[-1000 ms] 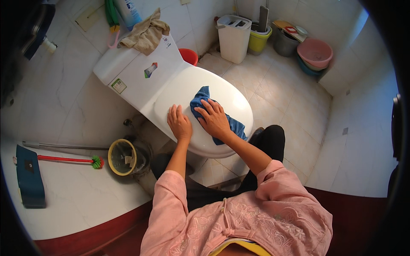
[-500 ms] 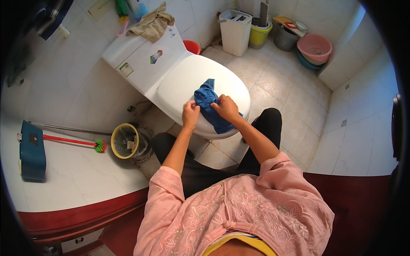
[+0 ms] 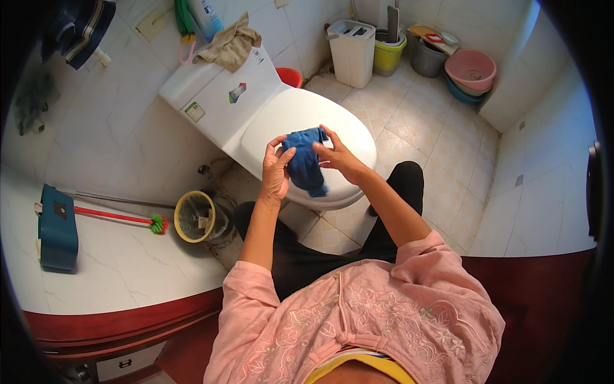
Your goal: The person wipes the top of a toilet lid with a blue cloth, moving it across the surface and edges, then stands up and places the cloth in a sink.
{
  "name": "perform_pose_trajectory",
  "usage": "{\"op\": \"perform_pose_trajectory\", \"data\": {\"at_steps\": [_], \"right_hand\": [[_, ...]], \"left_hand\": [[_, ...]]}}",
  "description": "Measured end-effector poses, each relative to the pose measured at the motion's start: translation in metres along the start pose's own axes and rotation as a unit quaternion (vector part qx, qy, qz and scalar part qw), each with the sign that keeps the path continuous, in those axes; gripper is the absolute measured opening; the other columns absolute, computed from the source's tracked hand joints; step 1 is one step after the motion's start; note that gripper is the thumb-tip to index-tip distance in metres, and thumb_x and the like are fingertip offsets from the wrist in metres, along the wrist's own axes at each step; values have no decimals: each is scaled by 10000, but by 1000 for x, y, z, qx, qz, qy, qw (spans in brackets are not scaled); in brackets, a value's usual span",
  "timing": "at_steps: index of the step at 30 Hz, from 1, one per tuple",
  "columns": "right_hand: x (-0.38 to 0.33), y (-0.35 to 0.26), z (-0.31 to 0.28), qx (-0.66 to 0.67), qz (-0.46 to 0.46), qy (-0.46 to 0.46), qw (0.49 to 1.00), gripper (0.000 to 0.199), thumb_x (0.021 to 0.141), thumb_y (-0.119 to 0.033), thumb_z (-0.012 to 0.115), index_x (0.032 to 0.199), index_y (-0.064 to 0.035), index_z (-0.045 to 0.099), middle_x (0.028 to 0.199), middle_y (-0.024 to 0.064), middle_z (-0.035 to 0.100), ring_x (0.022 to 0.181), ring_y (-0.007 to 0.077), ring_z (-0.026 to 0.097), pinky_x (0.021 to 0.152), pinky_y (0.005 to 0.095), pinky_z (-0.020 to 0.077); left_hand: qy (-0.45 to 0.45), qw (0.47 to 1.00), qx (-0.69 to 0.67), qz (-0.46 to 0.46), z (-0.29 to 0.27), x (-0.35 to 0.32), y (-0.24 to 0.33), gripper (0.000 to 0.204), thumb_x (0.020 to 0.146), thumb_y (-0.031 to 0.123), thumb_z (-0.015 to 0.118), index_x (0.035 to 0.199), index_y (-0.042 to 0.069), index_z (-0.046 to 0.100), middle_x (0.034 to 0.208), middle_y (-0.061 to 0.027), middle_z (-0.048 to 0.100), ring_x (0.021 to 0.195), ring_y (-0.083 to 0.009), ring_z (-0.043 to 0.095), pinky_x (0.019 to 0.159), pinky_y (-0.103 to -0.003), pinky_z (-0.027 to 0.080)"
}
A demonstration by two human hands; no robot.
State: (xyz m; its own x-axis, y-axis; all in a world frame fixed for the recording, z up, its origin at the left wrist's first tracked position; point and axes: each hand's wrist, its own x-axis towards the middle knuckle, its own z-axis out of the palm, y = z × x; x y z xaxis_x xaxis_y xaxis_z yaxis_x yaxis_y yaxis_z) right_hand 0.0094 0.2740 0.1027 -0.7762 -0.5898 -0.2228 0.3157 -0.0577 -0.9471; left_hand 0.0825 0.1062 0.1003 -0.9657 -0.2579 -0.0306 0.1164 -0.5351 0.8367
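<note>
Between my two hands a crumpled blue cloth is held up over the front part of the closed white toilet lid. My left hand grips its left edge, thumb in front and fingers behind. At the upper right corner, my right hand has its fingertips on the cloth, with the thumb lying toward its middle. The cloth's lower end hangs loose near the toilet's front rim. Behind the lid, a beige cloth drapes over the white tank.
A bin with a yellow rim stands left of the toilet. Further left are a red-handled brush and a dark teal box. Along the back wall stand a white bin, a green bucket and stacked basins.
The blue cloth has been lifted off the lid and spread between my hands. My left hand has moved slightly left and turned, and my right hand has shifted to the cloth's upper right corner.
</note>
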Motion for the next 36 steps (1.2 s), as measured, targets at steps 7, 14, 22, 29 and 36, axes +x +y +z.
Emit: {"op": "perform_pose_trajectory", "data": {"at_steps": [7, 14, 22, 29, 36], "right_hand": [[-15, -24, -2, 28, -109, 36, 993, 601, 871, -218, 693, 1388, -131, 400, 798, 2, 605, 746, 63, 508, 621, 204, 354], [0, -30, -28, -44, -183, 113, 976, 362, 943, -219, 594, 1274, -86, 535, 1015, 40, 606, 901, 115, 542, 846, 233, 439], [-44, 37, -118, -498, -265, 291, 773, 330, 832, -78, 634, 1157, -103, 580, 1201, 141, 561, 1125, 328, 516, 954, 406, 417], [-75, 63, -149, -648, -195, 271, 685, 286, 808, -127, 630, 1093, -128, 615, 1092, 71, 635, 1023, 231, 581, 936, 391, 398], [-36, 45, -149, -532, -63, 209, 818, 291, 912, -235, 545, 1171, -111, 589, 1163, 111, 623, 1063, 287, 579, 975, 399, 387]], "left_hand": [[-26, 987, 124, 102, 9, 10, 59, 287, 837, -1, 669, 1113, 48, 604, 887, 37, 568, 830, -56, 529, 807, -193, 429], [160, 801, 508, 275, 19, 33, 71, 364, 824, 116, 670, 1164, 54, 557, 1177, -100, 527, 1102, -226, 503, 912, -365, 415], [68, 634, 712, 295, -2, 49, -28, 499, 816, 303, 642, 1236, 65, 514, 1365, -260, 371, 1290, -458, 327, 1012, -579, 295], [-11, 590, 807, -3, 37, 64, -95, 843, 780, 601, 598, 1484, 358, 205, 1564, -171, 66, 1414, -460, -35, 979, -763, -48], [-43, 550, 834, 25, 16, 106, -84, 773, 798, 484, 631, 1455, 434, 226, 1567, -101, 128, 1428, -419, 22, 995, -762, -34]]}}
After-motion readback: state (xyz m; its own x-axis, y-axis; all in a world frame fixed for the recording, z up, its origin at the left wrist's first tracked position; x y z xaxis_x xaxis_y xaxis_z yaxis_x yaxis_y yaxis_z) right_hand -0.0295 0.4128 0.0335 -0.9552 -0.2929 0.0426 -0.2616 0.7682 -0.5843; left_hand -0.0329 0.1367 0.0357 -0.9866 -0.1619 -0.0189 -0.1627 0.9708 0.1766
